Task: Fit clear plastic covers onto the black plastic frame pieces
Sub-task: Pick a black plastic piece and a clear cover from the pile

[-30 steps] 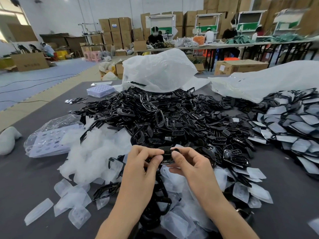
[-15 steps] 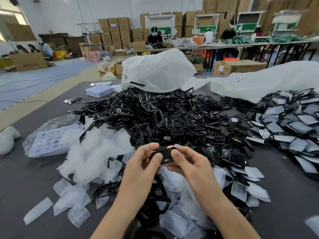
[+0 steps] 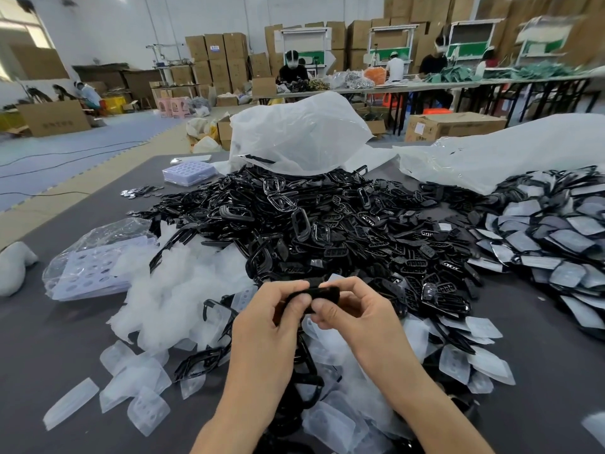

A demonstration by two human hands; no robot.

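Observation:
Both hands hold one black plastic frame piece (image 3: 322,293) above the near part of the table. My left hand (image 3: 271,317) grips its left end, fingers curled over the top and thumb underneath. My right hand (image 3: 355,314) pinches its right end, thumb pressed on the near edge. Whether a clear cover sits on this piece cannot be told. A big heap of black frame pieces (image 3: 327,224) lies just beyond my hands. Clear plastic covers (image 3: 183,290) are piled to the left and scattered under my wrists.
Covered pieces (image 3: 556,244) are stacked at the right. A bag of white trays (image 3: 95,260) lies at the left, a white plastic bag (image 3: 298,132) behind the heap and another bag (image 3: 510,149) at the far right. The grey table (image 3: 49,339) shows at the near left.
The frame piece has turned between my fingers, from showing its oval face to lying edge-on. Both thumbs have shifted closer together on its near edge.

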